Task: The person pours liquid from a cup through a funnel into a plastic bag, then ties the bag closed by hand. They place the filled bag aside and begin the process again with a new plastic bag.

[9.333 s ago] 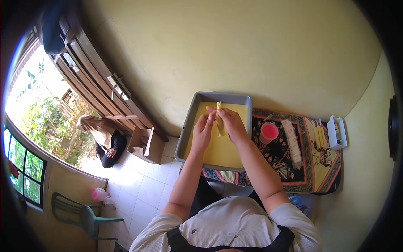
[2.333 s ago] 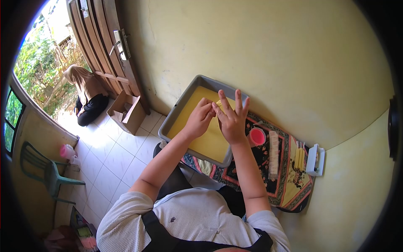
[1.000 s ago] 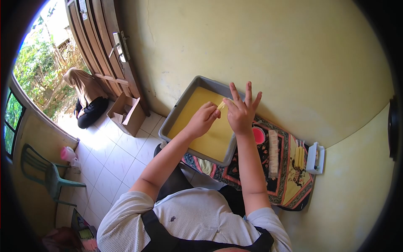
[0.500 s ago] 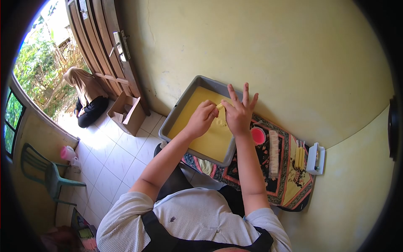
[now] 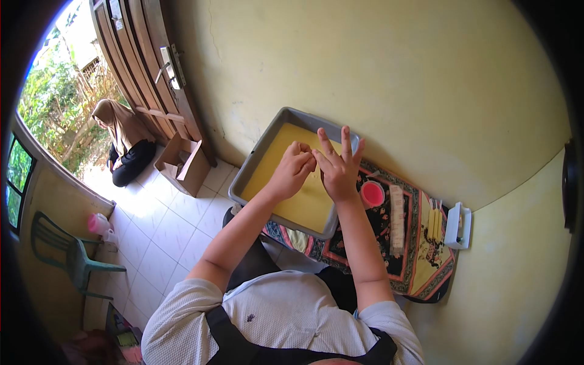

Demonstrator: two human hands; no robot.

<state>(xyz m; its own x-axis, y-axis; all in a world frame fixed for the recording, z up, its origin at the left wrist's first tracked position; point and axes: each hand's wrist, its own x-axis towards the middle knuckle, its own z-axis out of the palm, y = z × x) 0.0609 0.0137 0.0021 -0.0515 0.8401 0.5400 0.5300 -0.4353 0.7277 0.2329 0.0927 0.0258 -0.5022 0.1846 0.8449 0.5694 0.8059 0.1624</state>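
Note:
Both hands meet over a grey tray (image 5: 242,176) with a yellow surface inside. My left hand (image 5: 293,170) has its fingers curled, and what lies between them is too small to make out. Touching its fingertips, my right hand (image 5: 338,170) has thumb and index finger together and the other fingers stretched up; anything in its pinch is hidden. Right of the tray, a pink round container (image 5: 372,194) stands on a patterned cloth (image 5: 350,243).
A long pale strip (image 5: 396,220), yellow sticks (image 5: 434,225) and a white holder (image 5: 457,226) are at the right. To the left are a cardboard box (image 5: 182,165), a seated person (image 5: 129,143), a green chair (image 5: 76,258) and a pink jug (image 5: 97,224).
My right hand has moved left against my left hand, and its raised fingers have tilted. The small yellow piece seen between the hands earlier no longer shows.

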